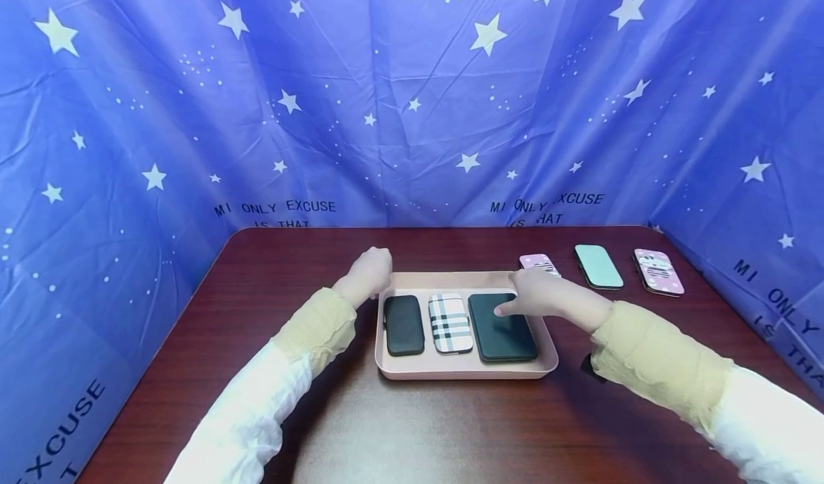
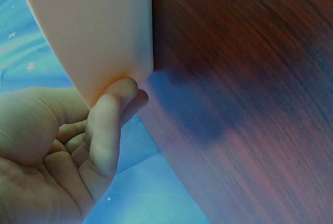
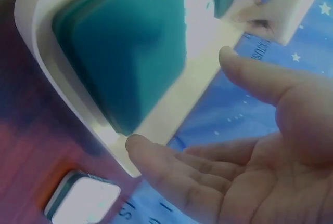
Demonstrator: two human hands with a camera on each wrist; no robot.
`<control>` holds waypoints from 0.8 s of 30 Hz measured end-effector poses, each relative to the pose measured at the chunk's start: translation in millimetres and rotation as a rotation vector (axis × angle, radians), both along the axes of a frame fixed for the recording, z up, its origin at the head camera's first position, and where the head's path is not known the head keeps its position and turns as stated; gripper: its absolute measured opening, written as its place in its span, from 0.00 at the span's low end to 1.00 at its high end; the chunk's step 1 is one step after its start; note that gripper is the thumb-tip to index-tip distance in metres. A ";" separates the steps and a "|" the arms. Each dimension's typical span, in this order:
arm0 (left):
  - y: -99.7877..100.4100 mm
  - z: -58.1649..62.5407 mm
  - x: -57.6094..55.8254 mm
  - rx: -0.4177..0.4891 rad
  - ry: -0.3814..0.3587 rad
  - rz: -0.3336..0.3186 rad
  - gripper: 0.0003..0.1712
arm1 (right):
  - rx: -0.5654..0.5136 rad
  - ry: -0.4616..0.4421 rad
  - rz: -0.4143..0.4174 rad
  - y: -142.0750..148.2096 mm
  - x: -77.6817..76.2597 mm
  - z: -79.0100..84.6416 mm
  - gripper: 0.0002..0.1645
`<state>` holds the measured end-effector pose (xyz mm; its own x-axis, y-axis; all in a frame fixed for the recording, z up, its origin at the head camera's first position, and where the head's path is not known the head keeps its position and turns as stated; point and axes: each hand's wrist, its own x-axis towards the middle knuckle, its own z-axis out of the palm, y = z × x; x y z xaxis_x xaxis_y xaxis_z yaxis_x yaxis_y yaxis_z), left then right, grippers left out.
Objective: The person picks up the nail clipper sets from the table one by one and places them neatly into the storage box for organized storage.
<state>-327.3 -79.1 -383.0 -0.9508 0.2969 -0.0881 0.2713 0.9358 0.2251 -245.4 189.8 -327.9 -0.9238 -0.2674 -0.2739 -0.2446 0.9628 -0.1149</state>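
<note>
A pale pink tray [image 1: 463, 375] sits on the table. My left hand [image 1: 373, 273] pinches its far left corner; in the left wrist view the fingers curl at the tray wall [image 2: 99, 31]. Over the far right corner is my right hand [image 1: 537, 292], its thumb above a large dark green case [image 1: 505, 337]. The right wrist view shows that hand [image 3: 270, 146] with fingers and thumb spread apart, a fingertip right at the rim. Also in the tray lie a black ribbed case [image 1: 404, 327] and a white plaid case [image 1: 450, 324].
Behind the right hand lies a pink patterned case [image 1: 537, 261], partly hidden. Farther right are a mint green case [image 1: 599, 266] and another pink patterned case [image 1: 659, 272]. The dark red wooden table [image 1: 450, 434] meets a blue star-printed curtain [image 1: 386, 148] at its back and sides.
</note>
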 end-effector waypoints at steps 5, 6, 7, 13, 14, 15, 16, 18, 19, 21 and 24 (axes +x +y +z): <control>-0.5 0.4 0.9 0.007 0.005 -0.003 0.15 | -0.098 0.071 0.069 6.9 4.3 17.5 0.37; -0.4 0.6 1.3 0.007 0.005 -0.003 0.15 | -0.121 0.091 0.083 8.5 4.8 20.8 0.35; -0.4 0.7 1.4 0.005 0.005 -0.002 0.15 | -0.145 0.113 0.099 9.9 5.3 24.1 0.32; 0.6 1.2 2.3 -0.002 0.013 -0.005 0.16 | -0.179 0.264 0.171 18.9 4.8 38.9 0.28; 0.7 1.4 2.5 -0.002 0.017 -0.005 0.16 | -0.174 0.279 0.170 20.5 4.1 40.6 0.28; 0.9 1.3 2.4 -0.001 0.019 -0.004 0.16 | -0.169 0.288 0.161 22.2 3.2 42.4 0.29; 0.9 1.4 2.5 -0.002 0.021 -0.005 0.16 | -0.162 0.295 0.151 24.1 2.0 43.8 0.29; 0.8 1.8 2.8 0.002 0.021 -0.003 0.15 | -0.139 0.312 0.135 28.4 -0.9 46.4 0.31; 0.8 1.9 3.0 0.003 0.023 -0.003 0.15 | -0.129 0.322 0.126 30.6 -2.4 47.3 0.31; 0.6 2.2 3.4 0.010 0.021 -0.001 0.15 | -0.117 0.353 0.115 35.4 -5.6 48.6 0.32; 0.4 2.3 4.0 0.013 0.021 -0.007 0.15 | -0.102 0.421 0.112 42.8 -10.3 49.0 0.31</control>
<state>-323.3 -78.6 -380.7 -0.9505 0.3041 -0.0639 0.2823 0.9311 0.2311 -255.6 232.6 -278.9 -0.9132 -0.3779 0.1526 -0.3922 0.9167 -0.0766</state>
